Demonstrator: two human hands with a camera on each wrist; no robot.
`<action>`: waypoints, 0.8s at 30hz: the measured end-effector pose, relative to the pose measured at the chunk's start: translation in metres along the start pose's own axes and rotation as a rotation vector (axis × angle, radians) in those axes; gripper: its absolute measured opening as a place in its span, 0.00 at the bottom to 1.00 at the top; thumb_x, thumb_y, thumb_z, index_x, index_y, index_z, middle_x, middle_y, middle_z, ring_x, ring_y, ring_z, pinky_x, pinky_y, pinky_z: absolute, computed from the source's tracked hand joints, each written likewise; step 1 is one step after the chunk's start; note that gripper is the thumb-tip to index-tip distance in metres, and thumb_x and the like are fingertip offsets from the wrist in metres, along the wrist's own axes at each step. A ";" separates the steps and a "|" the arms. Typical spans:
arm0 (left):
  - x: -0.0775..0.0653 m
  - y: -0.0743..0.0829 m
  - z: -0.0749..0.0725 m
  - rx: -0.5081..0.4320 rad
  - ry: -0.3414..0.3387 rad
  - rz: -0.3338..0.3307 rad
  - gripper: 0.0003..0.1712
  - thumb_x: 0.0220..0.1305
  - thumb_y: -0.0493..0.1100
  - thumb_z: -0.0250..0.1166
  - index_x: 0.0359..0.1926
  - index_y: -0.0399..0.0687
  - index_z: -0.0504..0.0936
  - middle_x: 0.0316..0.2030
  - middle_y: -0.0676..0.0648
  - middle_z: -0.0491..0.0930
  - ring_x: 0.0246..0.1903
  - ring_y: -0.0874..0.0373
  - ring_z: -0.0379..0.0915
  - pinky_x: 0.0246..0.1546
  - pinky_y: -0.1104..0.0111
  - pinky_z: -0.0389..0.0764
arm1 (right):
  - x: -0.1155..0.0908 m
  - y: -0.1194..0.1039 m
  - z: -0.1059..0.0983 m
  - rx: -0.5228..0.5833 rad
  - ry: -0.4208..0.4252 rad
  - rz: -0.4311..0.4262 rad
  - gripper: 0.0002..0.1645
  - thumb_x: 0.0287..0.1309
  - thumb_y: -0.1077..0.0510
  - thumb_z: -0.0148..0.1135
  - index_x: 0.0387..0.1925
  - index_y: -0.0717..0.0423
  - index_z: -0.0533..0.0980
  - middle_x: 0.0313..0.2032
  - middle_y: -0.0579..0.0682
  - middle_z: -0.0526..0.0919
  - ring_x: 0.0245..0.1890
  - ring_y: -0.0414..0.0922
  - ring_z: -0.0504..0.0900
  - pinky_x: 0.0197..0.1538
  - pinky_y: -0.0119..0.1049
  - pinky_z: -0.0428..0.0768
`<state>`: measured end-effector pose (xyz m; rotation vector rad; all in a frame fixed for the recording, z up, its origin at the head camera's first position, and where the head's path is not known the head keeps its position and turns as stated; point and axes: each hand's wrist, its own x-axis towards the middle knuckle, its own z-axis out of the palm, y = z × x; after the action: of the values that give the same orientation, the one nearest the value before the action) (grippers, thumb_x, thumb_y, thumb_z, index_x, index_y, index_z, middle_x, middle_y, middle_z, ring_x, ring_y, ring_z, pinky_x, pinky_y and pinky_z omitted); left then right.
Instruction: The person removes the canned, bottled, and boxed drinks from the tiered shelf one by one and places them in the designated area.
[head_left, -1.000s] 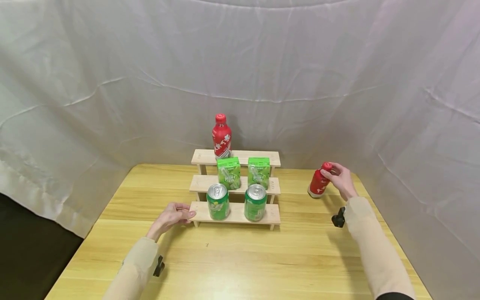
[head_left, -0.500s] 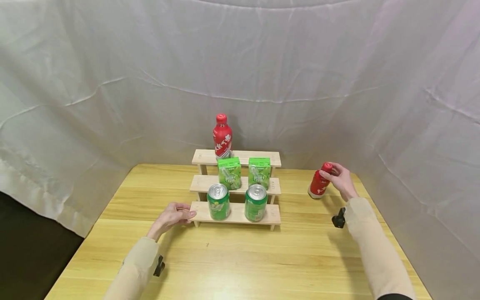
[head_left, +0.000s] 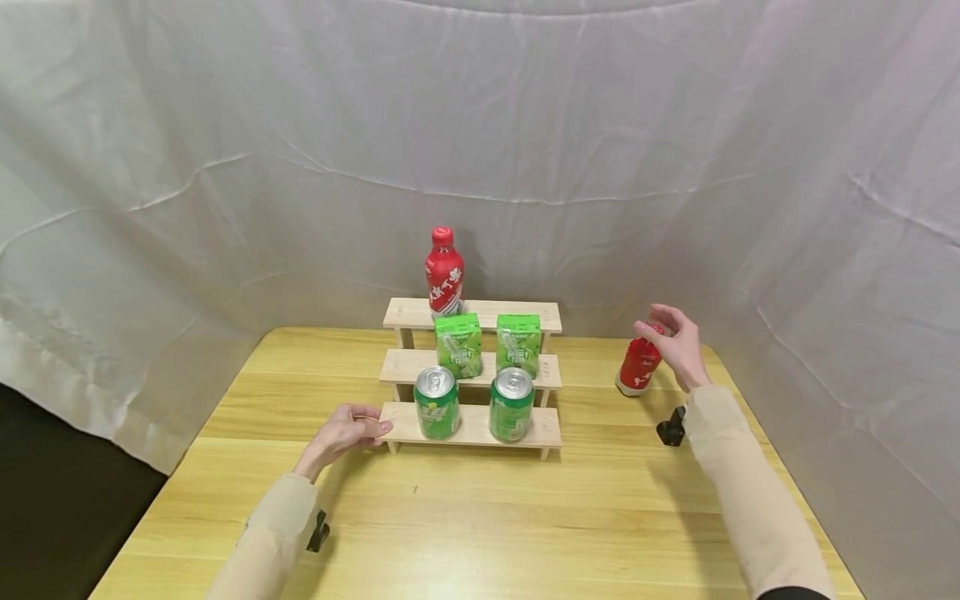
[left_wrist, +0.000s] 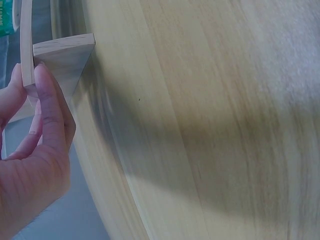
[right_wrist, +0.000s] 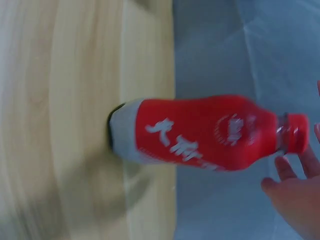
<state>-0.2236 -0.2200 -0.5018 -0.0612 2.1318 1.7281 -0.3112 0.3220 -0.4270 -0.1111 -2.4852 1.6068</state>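
My left hand (head_left: pixel 345 435) pinches the left end of the lowest board of a three-tier wooden display rack (head_left: pixel 474 427). In the left wrist view, thumb and fingers close on that board's end (left_wrist: pixel 26 45) from both faces. At the right, a red bottle (head_left: pixel 637 367) with a white base stands upright on the table. Just above its cap is my right hand (head_left: pixel 682 346), fingers loosely bent and spread. The right wrist view shows those fingertips (right_wrist: pixel 284 169) beside the red cap (right_wrist: pixel 298 133), not wrapped round it.
Another red bottle (head_left: pixel 445 279) stands on the rack's top tier, left side. Two green drink cartons (head_left: pixel 459 348) are on the middle tier and two green soda cans (head_left: pixel 437 408) on the lowest. A grey cloth (head_left: pixel 555 150) hangs behind and beside the wooden table (head_left: pixel 480 525).
My right hand has let go of the right-hand bottle's neck and risen slightly, leaving the bottle standing. The left hand keeps its hold on the rack.
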 end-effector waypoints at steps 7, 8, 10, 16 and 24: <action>0.001 -0.001 0.001 0.010 -0.005 0.004 0.29 0.66 0.35 0.65 0.59 0.17 0.67 0.36 0.46 0.83 0.32 0.63 0.81 0.43 0.69 0.89 | 0.003 -0.025 0.009 0.014 0.059 -0.052 0.39 0.67 0.46 0.64 0.72 0.56 0.65 0.70 0.60 0.69 0.72 0.53 0.66 0.68 0.34 0.74; 0.001 -0.001 0.001 0.009 -0.006 0.005 0.28 0.66 0.35 0.65 0.59 0.17 0.67 0.36 0.46 0.83 0.32 0.63 0.81 0.43 0.69 0.90 | 0.003 -0.029 0.011 0.021 0.060 -0.063 0.38 0.67 0.46 0.64 0.72 0.56 0.65 0.70 0.60 0.69 0.72 0.53 0.66 0.68 0.35 0.74; 0.001 -0.001 0.001 0.008 -0.006 0.006 0.28 0.66 0.35 0.65 0.59 0.17 0.68 0.36 0.46 0.83 0.32 0.63 0.81 0.42 0.70 0.89 | 0.003 -0.038 0.014 0.038 0.059 -0.082 0.38 0.67 0.48 0.64 0.72 0.56 0.65 0.70 0.61 0.69 0.72 0.53 0.66 0.71 0.37 0.72; 0.001 0.000 0.001 0.007 -0.005 0.003 0.28 0.67 0.34 0.65 0.59 0.17 0.68 0.35 0.46 0.84 0.32 0.64 0.81 0.42 0.71 0.89 | -0.001 -0.066 0.029 0.094 0.087 -0.127 0.36 0.65 0.51 0.66 0.70 0.58 0.67 0.68 0.62 0.72 0.71 0.54 0.68 0.76 0.46 0.65; 0.001 0.000 0.001 -0.003 -0.011 -0.007 0.29 0.67 0.34 0.64 0.60 0.16 0.66 0.35 0.46 0.83 0.32 0.64 0.81 0.43 0.70 0.90 | -0.009 -0.107 0.051 0.144 0.052 -0.188 0.34 0.65 0.52 0.67 0.67 0.63 0.69 0.65 0.65 0.73 0.68 0.58 0.70 0.76 0.50 0.67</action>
<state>-0.2245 -0.2186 -0.5030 -0.0605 2.1190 1.7233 -0.3083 0.2303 -0.3513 0.0964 -2.2580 1.6730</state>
